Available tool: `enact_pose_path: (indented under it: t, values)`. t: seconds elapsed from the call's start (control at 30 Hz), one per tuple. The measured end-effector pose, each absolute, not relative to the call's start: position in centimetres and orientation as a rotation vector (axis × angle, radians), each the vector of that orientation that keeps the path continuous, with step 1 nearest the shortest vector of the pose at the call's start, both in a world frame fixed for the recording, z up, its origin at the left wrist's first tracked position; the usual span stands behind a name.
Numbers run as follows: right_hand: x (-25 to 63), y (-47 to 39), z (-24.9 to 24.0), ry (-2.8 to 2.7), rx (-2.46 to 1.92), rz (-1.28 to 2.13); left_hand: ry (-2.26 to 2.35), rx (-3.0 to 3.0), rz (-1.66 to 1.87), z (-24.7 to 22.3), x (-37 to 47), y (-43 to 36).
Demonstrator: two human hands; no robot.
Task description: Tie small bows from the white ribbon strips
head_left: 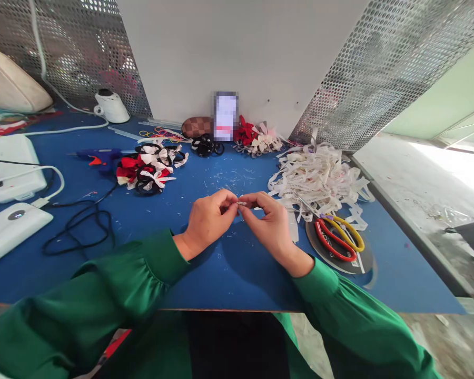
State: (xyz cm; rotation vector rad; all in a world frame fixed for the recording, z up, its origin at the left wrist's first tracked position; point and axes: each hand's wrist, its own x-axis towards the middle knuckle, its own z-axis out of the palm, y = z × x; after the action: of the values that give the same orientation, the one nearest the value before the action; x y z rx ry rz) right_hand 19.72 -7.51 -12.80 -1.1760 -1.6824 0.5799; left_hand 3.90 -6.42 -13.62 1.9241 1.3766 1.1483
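My left hand (211,218) and my right hand (269,220) meet over the middle of the blue table (229,284). Thumbs and forefingers of both pinch a small whitish ribbon piece (242,203), mostly hidden by the fingertips. Right of my right hand lies a pile of white printed ribbons (319,176). Scissors with red and yellow handles (335,245) rest on a dark round disc (313,238) in front of that pile. To the left, red, white and black bows (148,171) are heaped beside a blue glue gun (102,155).
A lit phone (225,116) leans on the grey panel, with a checked pouch (196,127), black bands (206,146) and more bows (258,138) beside it. White devices (18,229) and a looped black cable (79,229) occupy the left side.
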Motion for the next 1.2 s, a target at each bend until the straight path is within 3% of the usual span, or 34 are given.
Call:
enact_pose_path:
  t: [0.27,0.87,1.2]
  values:
    - [20.1,-7.4,-12.4,-1.720,-1.184,0.532,1.153,1.756,1.126,-13.7,3.7,-6.2]
    - [20.2,-7.5,-13.1,-1.739,-1.248,0.467,1.251,1.815,1.120,-13.1,4.0,-6.7]
    - [19.9,-7.2,-13.2,-1.455,-1.213,0.783,1.051,1.210,1.076,-12.7,4.3,-6.0]
